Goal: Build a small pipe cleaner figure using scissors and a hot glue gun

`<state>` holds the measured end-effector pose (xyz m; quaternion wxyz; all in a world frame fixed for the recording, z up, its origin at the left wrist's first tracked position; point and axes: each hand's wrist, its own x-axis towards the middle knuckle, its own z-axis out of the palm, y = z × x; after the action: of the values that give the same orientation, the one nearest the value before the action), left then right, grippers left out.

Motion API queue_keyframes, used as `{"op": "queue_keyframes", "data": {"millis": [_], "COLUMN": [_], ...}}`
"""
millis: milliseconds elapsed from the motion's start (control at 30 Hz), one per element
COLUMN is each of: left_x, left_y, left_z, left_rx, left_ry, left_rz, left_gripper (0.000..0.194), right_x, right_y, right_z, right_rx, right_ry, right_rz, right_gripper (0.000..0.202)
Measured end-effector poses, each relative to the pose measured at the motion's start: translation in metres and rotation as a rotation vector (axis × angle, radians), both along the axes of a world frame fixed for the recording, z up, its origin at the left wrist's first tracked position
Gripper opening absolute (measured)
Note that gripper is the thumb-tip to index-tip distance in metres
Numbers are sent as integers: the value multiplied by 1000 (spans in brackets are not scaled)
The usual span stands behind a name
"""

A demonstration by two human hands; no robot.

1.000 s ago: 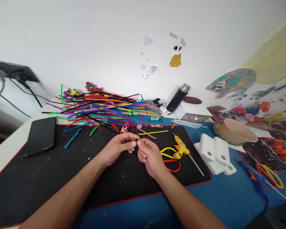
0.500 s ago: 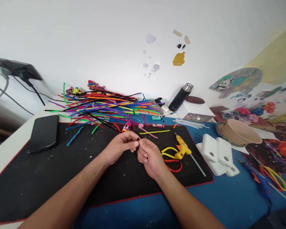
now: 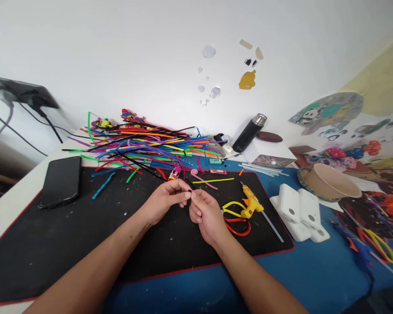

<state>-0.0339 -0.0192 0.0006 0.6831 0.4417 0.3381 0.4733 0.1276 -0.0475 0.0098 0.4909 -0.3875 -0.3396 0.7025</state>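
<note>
Your two hands are meeting above the black mat point(image 3: 144, 257), nearer its far edge than its near edge and right of its middle. Between their fingertips you are holding a small black piece point(image 3: 190, 191), of which only a speck is showing. Your left hand point(image 3: 165, 198) is pinching it between thumb and index finger from the left; your right hand point(image 3: 208, 213) is pinching from the right, its remaining fingers curling under. Neither hand is lying nearer: the piece is sitting at the tips of both, leftward of the right thumb and rightward of the left. Its long axis is hiding behind your fingers, so its direction cannot be told.

Just right of your right hand, the scissors point(image 3: 248, 228) are lying with one yellow and one red loop showing. Touching or nearly touching them, the yellow glue gun point(image 3: 249, 207) is resting toward the mat's right edge, its nozzle pointing at the far right corner. Beyond your fingertips, a yellow stem point(image 3: 212, 180) is lying roughly along the far edge, crossing a pink curled stem point(image 3: 196, 174). Just beyond your left hand, a small pink bottle point(image 3: 174, 173) is resting at that same edge.
</note>
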Motion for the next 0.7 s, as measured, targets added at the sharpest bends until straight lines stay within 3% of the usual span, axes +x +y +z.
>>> {"op": "queue_keyframes", "data": {"millis": [467, 700], "left_x": [-1, -1], "left_y": [1, 1], "left_z": [6, 5], "left_rx": [-43, 3], "left_ry": [48, 121], "left_rz": [34, 15], "left_gripper": [38, 38], "right_x": [10, 12], "right_y": [4, 5], "right_z": [-3, -3], "right_rx": [58, 62], "right_ry": [-100, -138], "right_rz": [-138, -136], "right_gripper": [36, 37]}}
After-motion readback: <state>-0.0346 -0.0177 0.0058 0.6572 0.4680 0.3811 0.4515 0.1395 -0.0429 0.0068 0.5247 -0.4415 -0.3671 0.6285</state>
